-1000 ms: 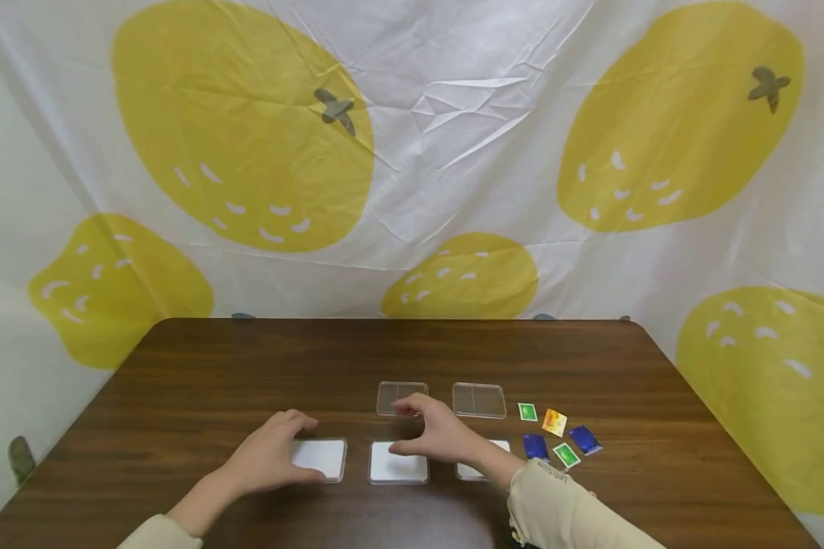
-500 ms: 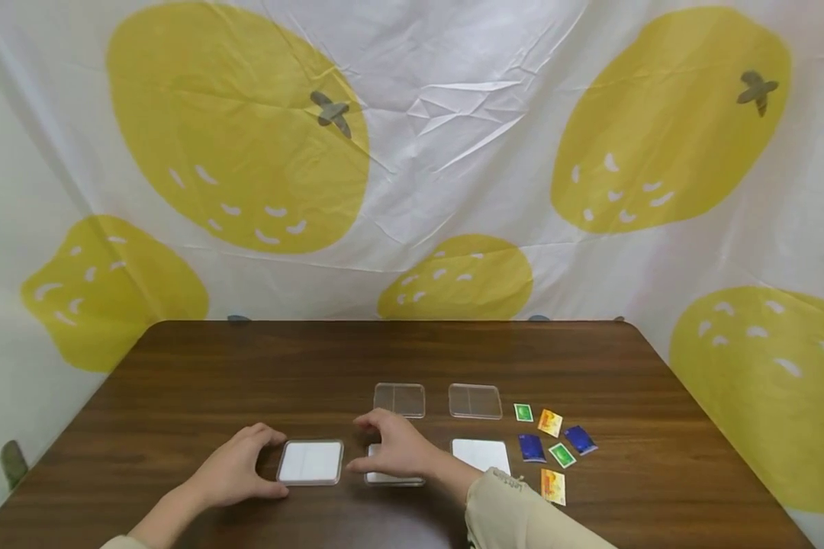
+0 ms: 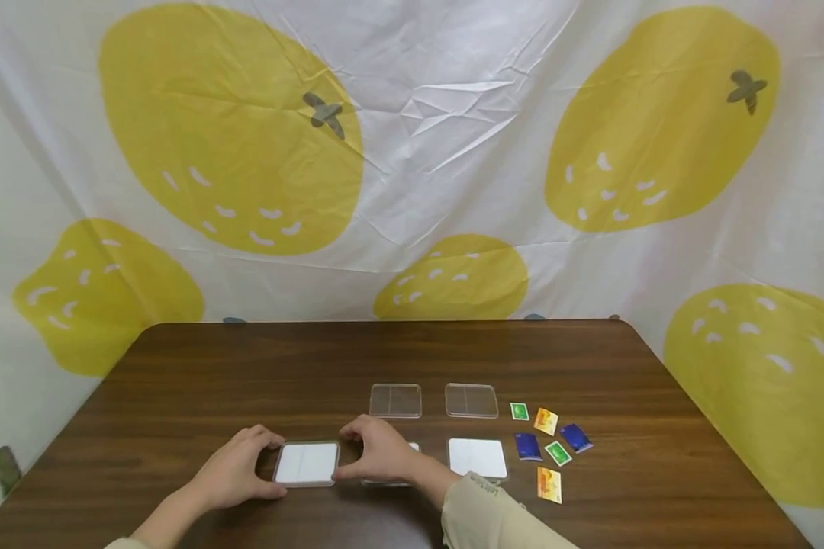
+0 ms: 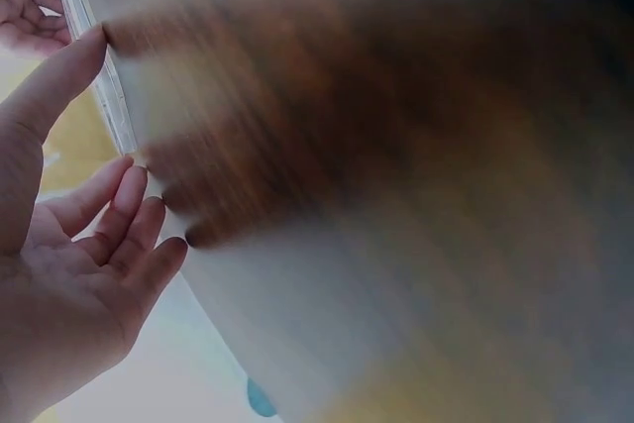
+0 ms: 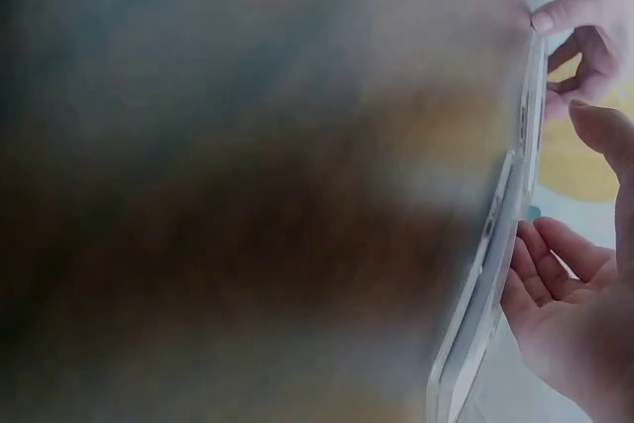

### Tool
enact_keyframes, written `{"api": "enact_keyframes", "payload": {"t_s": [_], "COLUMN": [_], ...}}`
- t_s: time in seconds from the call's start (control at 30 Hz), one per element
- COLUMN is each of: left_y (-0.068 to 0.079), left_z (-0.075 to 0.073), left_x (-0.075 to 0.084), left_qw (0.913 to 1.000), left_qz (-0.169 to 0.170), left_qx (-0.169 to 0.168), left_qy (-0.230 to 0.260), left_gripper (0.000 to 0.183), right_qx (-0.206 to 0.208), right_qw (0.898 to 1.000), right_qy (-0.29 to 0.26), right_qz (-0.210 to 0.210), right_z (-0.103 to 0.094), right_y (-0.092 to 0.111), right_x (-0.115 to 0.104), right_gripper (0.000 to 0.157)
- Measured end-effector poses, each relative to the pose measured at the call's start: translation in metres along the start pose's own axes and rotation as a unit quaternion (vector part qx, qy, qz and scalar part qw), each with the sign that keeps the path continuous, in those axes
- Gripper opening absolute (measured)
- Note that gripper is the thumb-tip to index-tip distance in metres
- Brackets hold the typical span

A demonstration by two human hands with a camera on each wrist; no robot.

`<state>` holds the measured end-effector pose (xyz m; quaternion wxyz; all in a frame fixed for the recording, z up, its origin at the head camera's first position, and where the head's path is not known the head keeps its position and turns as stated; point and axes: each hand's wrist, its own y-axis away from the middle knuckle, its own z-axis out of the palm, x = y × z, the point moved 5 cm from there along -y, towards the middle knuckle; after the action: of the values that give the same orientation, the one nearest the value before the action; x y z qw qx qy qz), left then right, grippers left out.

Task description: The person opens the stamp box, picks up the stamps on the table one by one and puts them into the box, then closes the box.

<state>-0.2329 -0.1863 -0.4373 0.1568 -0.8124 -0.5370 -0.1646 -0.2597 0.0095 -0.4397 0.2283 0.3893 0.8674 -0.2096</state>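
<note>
A flat clear plastic case [image 3: 307,463] with a white insert lies on the table, in front and left of centre. My left hand [image 3: 233,467] rests at its left edge, thumb and fingers spread; in the left wrist view that hand's fingertips [image 4: 139,170] meet the tabletop. From the other side my right hand [image 3: 381,454] reaches in, its thumb at the case's right edge and its fingers apart. Under the right hand a second white-filled case [image 3: 414,447] is mostly hidden. A third such case [image 3: 477,457] lies to the right.
Behind them are a clear lid-like plate [image 3: 395,401] and another clear plate [image 3: 471,401]. To the right lie small green cards [image 3: 558,454], orange cards [image 3: 549,485] and dark blue cards [image 3: 577,437] on the wooden table [image 3: 247,366]. A lemon-print cloth [image 3: 412,191] hangs behind.
The right hand has moved left, from above the middle case to the left case's right edge. The left hand has drawn back left, off the case's top, to its left edge.
</note>
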Motion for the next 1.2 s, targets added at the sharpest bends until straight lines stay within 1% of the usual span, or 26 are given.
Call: {"api": "enact_keyframes", "payload": {"t_s": [0.23,0.43,0.53,0.6,0.63,0.7,0.8,0.9,1.2], "left_y": [0.001,0.002,0.002,0.002,0.002,0.002,0.001,0.000,-0.003], "left_z": [0.000,0.000,0.000,0.000,0.000,0.000,0.000,0.000,0.002], "left_x": [-0.001,-0.003,-0.004,-0.004,-0.004,-0.004,-0.003,-0.002,-0.001], "left_qw": [0.9998,0.9998,0.9998,0.9998,0.9998,0.9999,1.0000,1.0000,0.9998], "left_qz": [-0.018,-0.020,-0.020,-0.018,-0.017,-0.011,-0.001,0.004,0.004], "left_qx": [-0.005,-0.004,-0.005,-0.005,-0.005,-0.002,0.002,0.003,0.017], "left_qy": [0.006,0.005,0.007,0.009,0.009,0.009,0.005,0.000,-0.012], "left_gripper": [0.060,0.060,0.060,0.060,0.060,0.059,0.056,0.053,0.056], "right_qx": [-0.006,-0.008,-0.004,-0.003,-0.005,-0.014,-0.035,-0.054,-0.044], "right_qw": [0.996,0.991,0.990,0.990,0.990,0.990,0.989,0.986,0.988], "right_qy": [0.084,0.126,0.133,0.134,0.134,0.135,0.137,0.144,0.143], "right_qz": [-0.031,-0.036,-0.034,-0.036,-0.038,-0.045,-0.055,-0.060,-0.046], "right_z": [0.006,0.012,0.013,0.013,0.013,0.013,0.014,0.016,0.017], "right_y": [-0.001,-0.003,-0.005,-0.007,-0.007,-0.009,-0.010,-0.010,-0.007], "right_x": [-0.009,-0.014,-0.015,-0.016,-0.016,-0.018,-0.023,-0.028,-0.028], "right_gripper": [0.056,0.059,0.057,0.052,0.048,0.046,0.048,0.055,0.062]}}
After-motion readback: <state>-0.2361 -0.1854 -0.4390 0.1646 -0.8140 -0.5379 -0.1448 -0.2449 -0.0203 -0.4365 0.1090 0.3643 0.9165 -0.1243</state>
